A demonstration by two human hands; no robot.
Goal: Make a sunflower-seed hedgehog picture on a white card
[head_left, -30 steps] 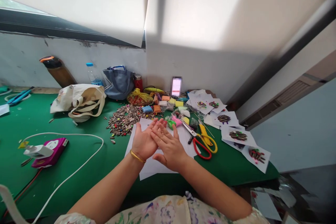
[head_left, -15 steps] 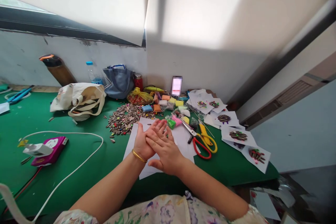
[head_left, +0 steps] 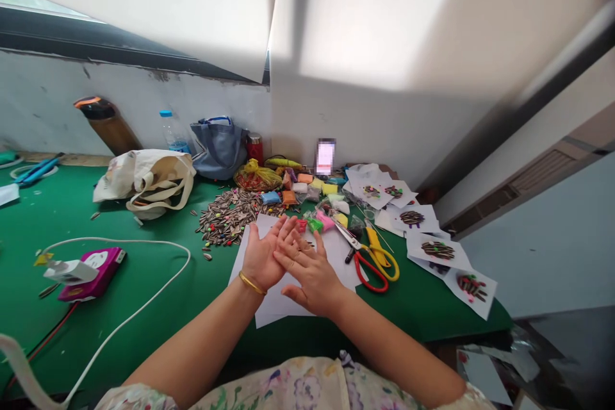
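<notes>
My left hand, with a gold bangle at the wrist, is turned palm up with its fingers stretched out. Across its fingers lies my right hand, palm down and also stretched flat. Whether anything small sits between the two palms is hidden. Beneath them white paper rests on the green table. Just beyond the fingertips are bags of coloured clay, among them a green one and a pink one. A pile of striped sunflower seeds with small coloured balls spreads to the left.
Red-and-yellow-handled scissors and a yellow cutter lie right of the paper. Cards with seed pictures line the right edge. A phone leans at the wall. A white cable and purple box occupy the left.
My right hand has slid slightly to the right across my left, and the palms overlap less. More of the left palm shows.
</notes>
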